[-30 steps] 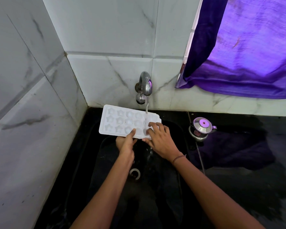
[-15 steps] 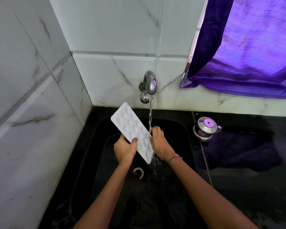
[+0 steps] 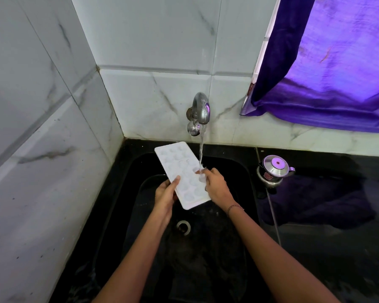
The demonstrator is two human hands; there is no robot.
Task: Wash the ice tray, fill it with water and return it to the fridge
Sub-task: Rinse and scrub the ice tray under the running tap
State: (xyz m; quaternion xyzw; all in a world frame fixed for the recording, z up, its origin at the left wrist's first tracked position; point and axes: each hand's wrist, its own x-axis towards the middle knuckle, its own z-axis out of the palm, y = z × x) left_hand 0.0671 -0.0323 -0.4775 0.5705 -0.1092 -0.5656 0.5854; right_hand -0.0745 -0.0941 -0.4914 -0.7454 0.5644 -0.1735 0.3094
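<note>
While water runs in a thin stream [image 3: 201, 149] from the wall tap [image 3: 200, 110], the white ice tray [image 3: 182, 173] is held above the black sink [image 3: 138, 171], tilted, with its far end just left of the tap and its near end lower, toward the person. Its moulded cavities face up and to the right. The left hand [image 3: 165, 193] grips the tray's left long edge, thumb laid on the top face and fingers underneath. The right hand [image 3: 216, 185] is curled over the opposite long edge, its fingertips [image 3: 202, 172] pressed on the cavities where the stream lands. A thin bracelet [image 3: 234, 207] circles the right wrist. Below the tray, the round drain [image 3: 183, 226] sits in the sink floor. To the right of the sink, a small steel kettle [image 3: 274, 169] stands on the black desk [image 3: 337, 248], near the back wall. A purple curtain [image 3: 337, 73] hangs at the upper right over the marbled white tiles [image 3: 151, 40].
</note>
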